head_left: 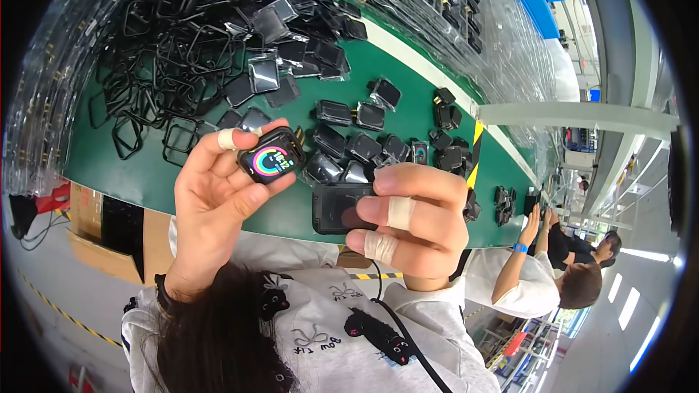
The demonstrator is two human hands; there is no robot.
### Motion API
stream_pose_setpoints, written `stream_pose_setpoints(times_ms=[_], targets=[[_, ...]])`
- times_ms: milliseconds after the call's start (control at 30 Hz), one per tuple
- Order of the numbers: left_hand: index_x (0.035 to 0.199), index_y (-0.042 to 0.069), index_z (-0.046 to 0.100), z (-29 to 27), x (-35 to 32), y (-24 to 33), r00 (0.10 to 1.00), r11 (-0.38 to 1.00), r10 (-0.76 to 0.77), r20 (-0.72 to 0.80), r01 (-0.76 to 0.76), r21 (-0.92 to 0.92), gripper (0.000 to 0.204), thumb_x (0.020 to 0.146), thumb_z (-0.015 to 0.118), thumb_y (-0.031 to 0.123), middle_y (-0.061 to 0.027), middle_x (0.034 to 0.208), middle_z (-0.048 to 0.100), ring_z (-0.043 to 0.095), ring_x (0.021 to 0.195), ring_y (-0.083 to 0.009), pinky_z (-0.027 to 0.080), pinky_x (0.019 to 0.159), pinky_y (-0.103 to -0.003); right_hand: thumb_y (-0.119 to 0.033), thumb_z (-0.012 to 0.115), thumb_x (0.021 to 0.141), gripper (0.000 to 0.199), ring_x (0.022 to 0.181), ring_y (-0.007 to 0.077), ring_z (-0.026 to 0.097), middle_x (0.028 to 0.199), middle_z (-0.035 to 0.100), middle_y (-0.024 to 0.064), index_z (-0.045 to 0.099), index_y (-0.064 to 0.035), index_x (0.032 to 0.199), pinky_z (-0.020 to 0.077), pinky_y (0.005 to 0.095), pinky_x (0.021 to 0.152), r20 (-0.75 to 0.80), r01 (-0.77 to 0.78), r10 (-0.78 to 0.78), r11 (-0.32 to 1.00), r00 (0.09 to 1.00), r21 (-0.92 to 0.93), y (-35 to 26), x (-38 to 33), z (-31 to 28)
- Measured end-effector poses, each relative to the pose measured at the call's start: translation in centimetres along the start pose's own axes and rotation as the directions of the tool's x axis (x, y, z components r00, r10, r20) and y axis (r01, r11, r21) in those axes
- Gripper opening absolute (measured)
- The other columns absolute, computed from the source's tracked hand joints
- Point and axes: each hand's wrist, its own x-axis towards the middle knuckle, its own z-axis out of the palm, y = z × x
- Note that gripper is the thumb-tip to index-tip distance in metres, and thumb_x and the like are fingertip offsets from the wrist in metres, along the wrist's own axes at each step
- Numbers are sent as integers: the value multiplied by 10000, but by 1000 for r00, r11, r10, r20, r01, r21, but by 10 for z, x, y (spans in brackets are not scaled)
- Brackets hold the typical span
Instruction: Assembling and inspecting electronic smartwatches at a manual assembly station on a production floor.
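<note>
A green worktable point(124, 175) curves across a bright workshop, loaded with small black parts, and right in front of it two bare hands are up and busy! The left hand point(207, 200) has the lit smartwatch point(271, 162) pinched between thumb and fingers, screen turned to the viewer, a colourful ring glowing on it, a small gold-coloured tab point(299, 135) poking out at its upper right. Over on the other side, the right hand point(422, 225) has its fingers curled over the right end of a dark rectangular panel point(336, 209), gripping it flat side up; where its thumb sits, you cannot tell. Pale tape wraps fingers on both hands, and watch and panel are near each other, apart.

Just beyond them, a cluster of black modules point(364, 147) spreads over the green, and there's a second lit watch point(420, 151) among them! Up and to the left, film-wrapped dark panels point(269, 23) lie against a great tangle of black frames point(182, 44). Stacked clear trays point(54, 87) tower at far left, a cardboard box point(154, 244) stands below the table's edge, and away to the right a co-worker in a white top point(535, 280) sits with a blue wristband point(520, 248) showing
</note>
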Motion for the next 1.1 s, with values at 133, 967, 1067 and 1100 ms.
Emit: stream_pose_setpoints(times_ms=[133, 967, 1067, 1100], targets=[[1192, -1, 426, 11, -6, -5, 998, 998, -24, 60, 21, 53, 413, 818, 524, -147, -280, 1345, 399, 515, 1176, -292, 459, 979, -434, -18, 763, 585, 221, 808, 277, 597, 894, 608, 87, 626, -46, 756, 533, 330, 602, 24, -52, 51, 998, 998, 42, -5, -10, -13], [1159, -33, 486, 69, 8, -50, 959, 710, -276, 58, 163, 685, 454, 746, 616, -172, -149, 1164, 541, 591, 1037, -259, 517, 870, -349, 110, 631, 666, 285, 892, 289, 483, 1020, 421, 131, 497, -13, 885, 426, 341, 734, -197, -644, 745, 655, 637, 395, -19, -103, -5], [1101, -31, 517, 67, 10, -54, 979, 704, -184, 85, 71, 707, 398, 744, 630, -166, -135, 1118, 558, 604, 993, -238, 521, 842, -324, 68, 656, 698, 268, 848, 280, 505, 1016, 441, 119, 501, -3, 905, 435, 350, 704, -252, -615, 742, 661, 621, 429, -23, -101, -8], [1065, -30, 532, 67, 12, -54, 987, 724, -117, 107, 11, 690, 368, 740, 637, -166, -122, 1082, 568, 611, 961, -222, 522, 830, -312, 36, 669, 719, 266, 807, 272, 518, 993, 463, 112, 502, 3, 923, 438, 348, 675, -198, -597, 811, 549, 551, 585, -25, -98, -15]])
